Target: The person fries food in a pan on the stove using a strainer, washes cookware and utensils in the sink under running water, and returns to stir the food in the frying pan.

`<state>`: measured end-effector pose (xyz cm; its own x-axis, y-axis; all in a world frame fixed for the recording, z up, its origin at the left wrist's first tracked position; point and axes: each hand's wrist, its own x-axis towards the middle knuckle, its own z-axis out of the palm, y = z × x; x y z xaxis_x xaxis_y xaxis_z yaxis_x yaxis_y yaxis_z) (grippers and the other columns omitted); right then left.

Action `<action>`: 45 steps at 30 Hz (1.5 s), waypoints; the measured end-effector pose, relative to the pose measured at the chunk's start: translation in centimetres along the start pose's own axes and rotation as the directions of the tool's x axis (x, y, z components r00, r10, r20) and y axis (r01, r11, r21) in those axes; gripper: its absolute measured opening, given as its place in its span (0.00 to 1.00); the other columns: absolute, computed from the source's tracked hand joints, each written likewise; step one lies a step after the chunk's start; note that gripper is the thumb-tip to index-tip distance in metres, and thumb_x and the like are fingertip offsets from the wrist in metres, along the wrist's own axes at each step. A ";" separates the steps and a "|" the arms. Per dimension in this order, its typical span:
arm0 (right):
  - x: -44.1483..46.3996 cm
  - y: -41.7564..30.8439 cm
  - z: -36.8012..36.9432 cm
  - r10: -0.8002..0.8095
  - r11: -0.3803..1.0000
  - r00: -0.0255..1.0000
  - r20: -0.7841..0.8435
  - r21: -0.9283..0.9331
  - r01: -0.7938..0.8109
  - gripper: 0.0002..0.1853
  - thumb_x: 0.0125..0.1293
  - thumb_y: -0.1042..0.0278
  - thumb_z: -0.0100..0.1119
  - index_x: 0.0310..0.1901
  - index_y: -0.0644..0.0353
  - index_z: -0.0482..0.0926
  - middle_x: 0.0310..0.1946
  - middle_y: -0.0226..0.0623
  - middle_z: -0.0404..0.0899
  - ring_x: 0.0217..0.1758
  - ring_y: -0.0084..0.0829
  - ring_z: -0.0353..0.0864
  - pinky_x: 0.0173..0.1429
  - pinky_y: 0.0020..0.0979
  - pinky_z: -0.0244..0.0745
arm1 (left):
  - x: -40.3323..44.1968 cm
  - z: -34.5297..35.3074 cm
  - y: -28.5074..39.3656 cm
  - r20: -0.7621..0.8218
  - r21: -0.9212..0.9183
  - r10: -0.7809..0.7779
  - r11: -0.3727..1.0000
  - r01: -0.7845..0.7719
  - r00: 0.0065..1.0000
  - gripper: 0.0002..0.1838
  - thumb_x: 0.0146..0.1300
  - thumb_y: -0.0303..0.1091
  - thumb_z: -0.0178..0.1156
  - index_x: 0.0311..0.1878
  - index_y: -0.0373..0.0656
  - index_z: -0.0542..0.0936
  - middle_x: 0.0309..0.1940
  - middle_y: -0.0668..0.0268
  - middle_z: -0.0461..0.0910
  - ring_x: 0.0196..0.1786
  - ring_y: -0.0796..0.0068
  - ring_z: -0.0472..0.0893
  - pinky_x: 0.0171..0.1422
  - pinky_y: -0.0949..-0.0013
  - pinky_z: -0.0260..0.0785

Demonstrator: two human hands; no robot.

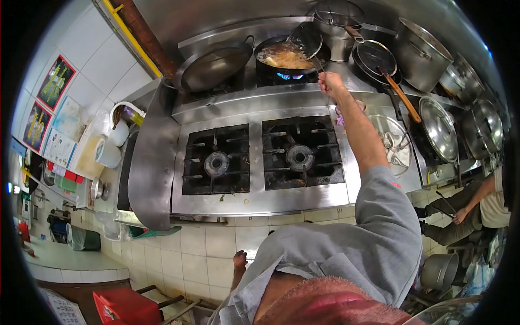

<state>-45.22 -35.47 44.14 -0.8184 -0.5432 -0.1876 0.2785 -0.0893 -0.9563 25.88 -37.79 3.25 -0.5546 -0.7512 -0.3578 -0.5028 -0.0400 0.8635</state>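
My right hand [330,83] is closed round the handle of a wire-mesh skimmer [306,39], arm stretched out over the stove. The skimmer's basket tilts at the back rim of a dark wok [262,68]. Golden pieces of food [287,57] lie in bubbling oil inside that wok, and a blue flame [290,76] burns beneath it. Low at my side hangs my left hand [240,259], away from the stove; its fingers look curled, with nothing visible in them. A larger wok [215,69] stands to the left of the frying one.
Two unlit burners [216,162] lie in front. On the right are a wooden-handled strainer [400,95], a round tray with utensils [391,146], a metal lid [437,129] and tall pots [422,54]. Another person's hand [460,215] shows at far right. A red bin [127,306] stands lower left.
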 end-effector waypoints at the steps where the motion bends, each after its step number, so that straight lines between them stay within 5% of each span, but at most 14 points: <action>1: 0.1 0.2 0.3 0.024 0.999 1.000 0.009 0.036 -0.024 0.02 0.56 0.75 0.45 0.31 0.58 0.69 0.15 0.31 0.67 0.10 0.23 0.62 0.11 0.26 0.56 | -0.2 0.2 0.2 -0.009 -0.027 0.028 0.999 -0.028 1.000 0.13 0.49 0.29 0.54 0.41 0.42 0.75 0.21 0.70 0.69 0.20 0.79 0.66 0.19 0.74 0.59; 18: -6.7 -1.4 -0.1 -0.228 0.903 0.972 0.061 -0.361 0.234 0.13 0.57 0.74 0.47 0.45 0.63 0.69 0.15 0.32 0.68 0.09 0.22 0.63 0.11 0.27 0.56 | -0.7 0.0 4.0 -0.068 -0.140 -0.422 0.901 0.410 0.904 0.18 0.48 0.27 0.56 0.46 0.40 0.73 0.22 0.70 0.70 0.22 0.79 0.68 0.19 0.75 0.58; 20: -8.7 -1.7 -0.6 -0.466 0.651 0.882 -0.067 -0.702 0.290 0.14 0.54 0.73 0.47 0.44 0.63 0.71 0.18 0.43 0.74 0.15 0.31 0.73 0.17 0.31 0.66 | -0.9 -0.1 3.6 -0.106 -0.223 -0.491 0.859 0.460 0.865 0.18 0.48 0.28 0.57 0.46 0.40 0.73 0.21 0.71 0.69 0.22 0.79 0.68 0.19 0.75 0.58; 21: -8.0 -1.2 -1.7 -0.464 0.649 0.883 -0.065 -0.703 0.290 0.14 0.54 0.73 0.47 0.44 0.63 0.71 0.18 0.43 0.74 0.15 0.31 0.73 0.17 0.31 0.66 | -0.6 -0.6 1.5 0.021 -0.263 -0.432 0.868 0.422 0.902 0.17 0.48 0.28 0.57 0.44 0.40 0.73 0.21 0.71 0.68 0.23 0.79 0.68 0.19 0.74 0.58; 22: -6.7 -0.3 -3.4 -0.619 0.393 0.785 -0.004 -0.867 0.306 0.14 0.54 0.72 0.48 0.44 0.62 0.71 0.19 0.44 0.75 0.18 0.33 0.75 0.21 0.31 0.68 | -0.2 -1.1 -1.4 0.145 -0.306 -0.360 0.869 0.388 0.922 0.16 0.48 0.28 0.58 0.43 0.41 0.74 0.20 0.72 0.68 0.23 0.78 0.68 0.19 0.74 0.59; 23: -5.6 0.3 -4.5 -0.735 0.106 0.670 0.102 -0.959 0.262 0.14 0.54 0.71 0.48 0.44 0.61 0.72 0.21 0.46 0.75 0.21 0.35 0.78 0.25 0.32 0.71 | 0.2 -1.3 -3.8 0.176 -0.114 -0.094 0.987 0.115 0.980 0.16 0.48 0.29 0.58 0.43 0.41 0.74 0.20 0.72 0.68 0.23 0.78 0.68 0.19 0.74 0.59; 25: -4.3 0.4 -5.2 -0.734 0.077 0.672 0.098 -0.971 0.225 0.13 0.55 0.70 0.47 0.42 0.62 0.72 0.21 0.47 0.75 0.21 0.36 0.78 0.24 0.34 0.71 | 0.1 -1.6 -4.0 0.196 0.285 0.459 0.819 -0.499 0.866 0.15 0.48 0.29 0.59 0.42 0.42 0.75 0.21 0.72 0.69 0.24 0.78 0.69 0.19 0.73 0.60; 27: -3.9 -0.3 -4.8 -0.736 0.047 0.671 0.095 -0.980 0.191 0.12 0.56 0.69 0.47 0.40 0.63 0.72 0.21 0.47 0.75 0.21 0.37 0.78 0.23 0.35 0.71 | 0.2 -1.8 -4.4 0.191 0.106 0.506 0.841 -0.530 0.841 0.14 0.48 0.29 0.59 0.41 0.42 0.75 0.22 0.71 0.70 0.24 0.78 0.69 0.19 0.73 0.60; 28: -4.1 -1.3 -3.3 -0.564 0.369 0.820 -0.092 -0.917 0.151 0.10 0.57 0.71 0.45 0.39 0.61 0.72 0.21 0.45 0.75 0.17 0.35 0.76 0.19 0.34 0.68 | 0.4 -1.8 -4.9 0.174 -0.073 0.548 0.836 -0.544 0.819 0.14 0.48 0.29 0.59 0.41 0.43 0.76 0.23 0.71 0.71 0.23 0.79 0.69 0.19 0.73 0.60; 29: -4.2 -1.9 -2.4 -0.316 0.642 0.924 -0.216 -0.765 0.041 0.08 0.57 0.73 0.44 0.37 0.60 0.73 0.20 0.43 0.75 0.14 0.32 0.73 0.15 0.33 0.65 | 0.3 -1.5 -5.4 0.146 -0.084 0.235 0.971 -0.225 0.961 0.14 0.48 0.29 0.58 0.41 0.42 0.76 0.23 0.71 0.71 0.23 0.79 0.69 0.19 0.74 0.60; 30: -3.2 -1.6 -2.4 -0.317 0.644 0.924 -0.215 -0.764 0.042 0.08 0.57 0.73 0.44 0.37 0.60 0.73 0.20 0.43 0.75 0.14 0.32 0.73 0.15 0.33 0.65 | -0.3 -1.1 -3.9 0.092 -0.165 -0.157 0.971 0.171 0.983 0.14 0.48 0.29 0.58 0.42 0.42 0.75 0.23 0.71 0.71 0.23 0.79 0.69 0.18 0.74 0.60; 31: -1.6 -0.9 -2.5 -0.239 0.765 0.954 -0.182 -0.640 0.069 0.06 0.58 0.72 0.44 0.35 0.59 0.72 0.18 0.40 0.73 0.13 0.29 0.71 0.14 0.32 0.63 | -0.9 -0.7 -1.9 0.034 -0.280 -0.479 0.838 0.469 0.877 0.15 0.48 0.29 0.58 0.42 0.42 0.75 0.24 0.71 0.71 0.22 0.79 0.69 0.18 0.75 0.60; 38: -0.1 -0.2 0.8 0.036 0.999 0.998 -0.048 -0.013 -0.036 0.02 0.58 0.74 0.44 0.32 0.57 0.68 0.14 0.30 0.66 0.10 0.22 0.62 0.11 0.27 0.57 | -1.0 -0.5 3.2 -0.001 -0.173 -0.485 0.862 0.477 0.875 0.18 0.49 0.27 0.56 0.46 0.38 0.72 0.24 0.68 0.71 0.21 0.79 0.68 0.18 0.76 0.59; 45: -1.1 0.6 2.3 -0.040 0.998 0.998 -0.051 -0.055 0.037 0.04 0.56 0.76 0.44 0.34 0.59 0.69 0.13 0.30 0.66 0.08 0.22 0.61 0.09 0.26 0.53 | 0.0 -0.3 -0.4 0.054 -0.025 -0.133 0.991 0.134 0.990 0.15 0.49 0.28 0.55 0.43 0.40 0.74 0.22 0.69 0.70 0.21 0.79 0.67 0.19 0.75 0.60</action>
<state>-42.95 -36.82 44.27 -0.8537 -0.4955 -0.1602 0.2194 -0.0632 -0.9736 26.31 -37.99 3.05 -0.5179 -0.7025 -0.4882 -0.5559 -0.1573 0.8162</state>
